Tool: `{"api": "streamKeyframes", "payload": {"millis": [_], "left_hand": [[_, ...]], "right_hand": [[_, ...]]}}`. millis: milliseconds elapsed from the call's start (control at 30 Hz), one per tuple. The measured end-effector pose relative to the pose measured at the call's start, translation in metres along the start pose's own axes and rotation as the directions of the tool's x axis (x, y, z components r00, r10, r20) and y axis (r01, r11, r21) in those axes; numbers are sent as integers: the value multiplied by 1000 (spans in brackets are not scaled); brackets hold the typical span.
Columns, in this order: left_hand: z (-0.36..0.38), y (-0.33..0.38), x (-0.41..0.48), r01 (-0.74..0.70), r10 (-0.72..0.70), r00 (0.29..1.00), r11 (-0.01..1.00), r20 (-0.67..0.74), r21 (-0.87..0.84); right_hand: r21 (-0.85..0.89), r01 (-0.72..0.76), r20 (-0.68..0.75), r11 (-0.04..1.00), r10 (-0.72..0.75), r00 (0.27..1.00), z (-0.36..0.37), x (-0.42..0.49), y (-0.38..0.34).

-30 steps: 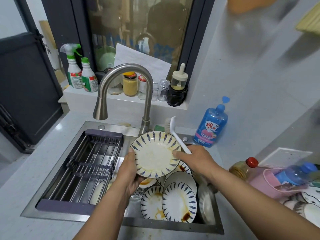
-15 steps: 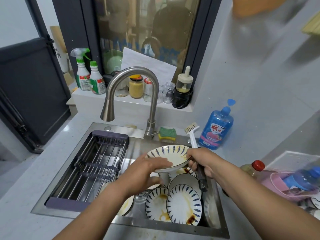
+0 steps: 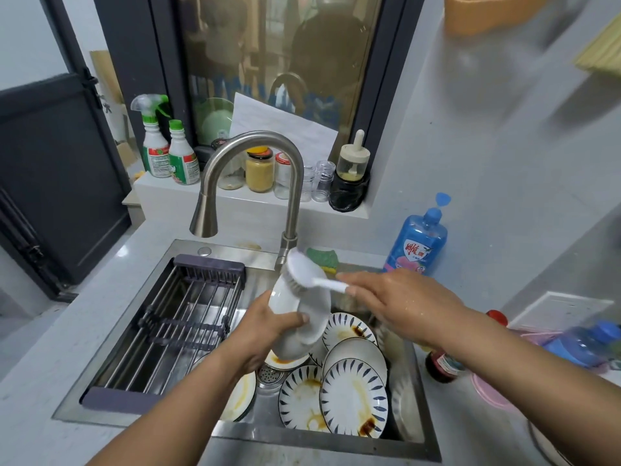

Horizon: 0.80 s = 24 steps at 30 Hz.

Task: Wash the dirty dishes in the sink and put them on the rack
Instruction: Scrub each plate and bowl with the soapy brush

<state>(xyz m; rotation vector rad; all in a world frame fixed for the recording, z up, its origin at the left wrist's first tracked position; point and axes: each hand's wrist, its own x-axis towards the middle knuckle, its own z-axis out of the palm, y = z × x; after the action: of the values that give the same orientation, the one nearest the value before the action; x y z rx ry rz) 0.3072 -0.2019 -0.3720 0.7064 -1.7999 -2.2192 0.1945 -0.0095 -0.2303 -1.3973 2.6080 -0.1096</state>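
Note:
My left hand (image 3: pixel 268 331) grips a white plate (image 3: pixel 302 317) over the sink (image 3: pixel 319 438), turned so its plain underside faces me. My right hand (image 3: pixel 393 301) holds the handle of a white dish brush (image 3: pixel 304 272), whose bristle head presses on the plate's upper back. Below them several blue-striped plates with brown sauce stains (image 3: pixel 353 395) lie stacked in the right half of the sink. The dark wire drying rack (image 3: pixel 178 324) spans the sink's left half and holds nothing.
The curved steel faucet (image 3: pixel 248 169) arches over the sink, no water visible. A green sponge (image 3: pixel 322 258) and a blue detergent bottle (image 3: pixel 416 240) stand behind the sink. Jars and spray bottles (image 3: pixel 168 153) line the sill. Bottles and a pink basket (image 3: pixel 497 385) crowd the right counter.
My left hand has flipped the plate from face-up to underside toward me. My right hand swung the brush from pointing upward to lying across the plate's back.

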Motion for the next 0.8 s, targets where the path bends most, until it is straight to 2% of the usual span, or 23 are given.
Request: {"api": "streamKeyframes", "payload": {"millis": [67,133,267,333,433,533,600,700,800], "left_hand": [[1,-1,2,-18,18,1000,1000,16,-2],[2,-1,0,-45,45,999,999,29,-17],[0,3,-9,-68,72,994,996,81,-57],[-2,4,-11,-77,83,993,994,84,-76],[0,6,-9,-76,80,994,995,68,-65],[1,1,-8,-65,70,995,996,70,-68],[-1,-1,-9,-69,74,995,994,66,-84],[-5,2,-11,-34,50,997,973,62,-229],[-9,8,-12,-4,48,996,884,81,-467]], "right_hand": [[-202,72,5,977,-73,997,-1,-6,-9],[-280,86,-18,956,-95,995,-4,-6,-10],[-254,-82,-10,964,82,997,-21,3,13],[-246,-116,19,962,125,992,-27,5,22],[-190,-32,2,981,33,999,-21,-1,11],[-244,98,-4,965,-102,995,-9,-5,-10],[-255,71,-36,964,-83,996,-11,-1,-8],[-144,-48,-13,988,47,999,-18,5,15],[15,-117,19,993,117,993,-12,6,32]]}}
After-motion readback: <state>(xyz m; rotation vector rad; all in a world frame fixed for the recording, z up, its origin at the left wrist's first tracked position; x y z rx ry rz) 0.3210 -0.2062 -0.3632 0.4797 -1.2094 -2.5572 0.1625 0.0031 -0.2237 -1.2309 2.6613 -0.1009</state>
